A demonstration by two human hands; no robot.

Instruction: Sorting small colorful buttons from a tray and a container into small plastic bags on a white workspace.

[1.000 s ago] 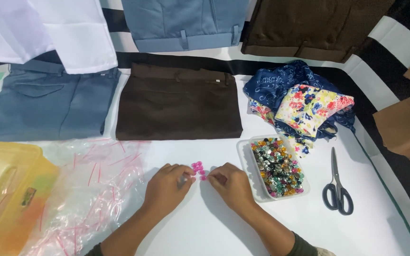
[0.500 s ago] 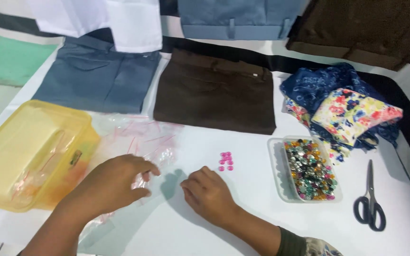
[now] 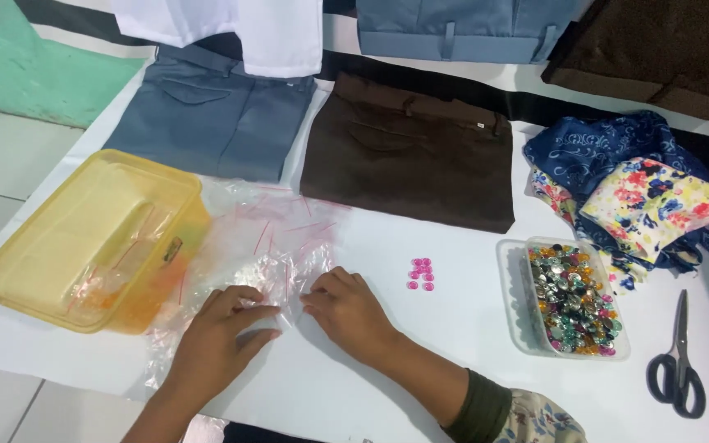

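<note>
I have both hands down on the pile of small clear zip bags (image 3: 264,246) that lies on the white counter (image 3: 420,369), just right of the yellow plastic tub (image 3: 84,238). My left hand (image 3: 219,340) lies over the near edge of the pile with its fingers curled, pinching at the thin plastic near the thumb; its grip looks clenched lightly on a bag, though the film is so clear that I cannot say whether one bag or several are caught. My right hand (image 3: 350,316) rests just beside it, fingertips pressing the right edge of the same pile, so the slippery bags stay flat while the other hand picks at them. I cannot tell whether that grip actually holds any plastic or only presses on it.

A small cluster of pink buttons (image 3: 421,274) sits alone on bare counter, apart from both hands, between the bags and the clear tray of mixed coloured buttons (image 3: 572,299); set out that way, they keep separate from the mixed lot. Black scissors (image 3: 679,357) lie to the right of the tray, out of the way. Folded trousers, blue-grey (image 3: 207,123) and brown (image 3: 412,156), and a floral cloth bundle (image 3: 642,189) lie along the far side.
</note>
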